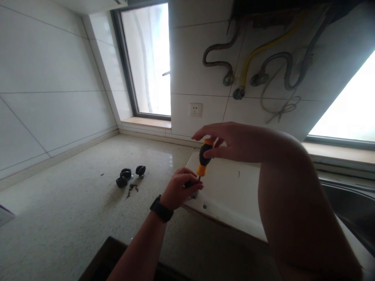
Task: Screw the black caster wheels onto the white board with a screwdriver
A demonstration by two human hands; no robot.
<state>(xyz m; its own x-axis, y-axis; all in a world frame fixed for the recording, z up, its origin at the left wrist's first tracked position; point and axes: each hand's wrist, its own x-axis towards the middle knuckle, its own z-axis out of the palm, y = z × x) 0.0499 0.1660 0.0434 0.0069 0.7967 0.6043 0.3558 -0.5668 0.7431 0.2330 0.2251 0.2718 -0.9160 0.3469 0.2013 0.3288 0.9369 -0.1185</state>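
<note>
Right arm [295,195] foremost; screwdriver [202,160] orange, black-banded, slender metal shaft [199,179].

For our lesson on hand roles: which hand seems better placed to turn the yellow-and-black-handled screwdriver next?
Probably the right hand: it holds the screwdriver handle. The left hand is lower, beside the thin metal shaft, near a corner of the white rectangular board.

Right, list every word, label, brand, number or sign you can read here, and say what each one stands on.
No text can be read anywhere in this view.
Screwdriver: no lettering can be made out.
Black wristwatch: too small and dark to read.
Black casters: no legible marking.
Wall socket: its holes show, but no readable print.
</note>
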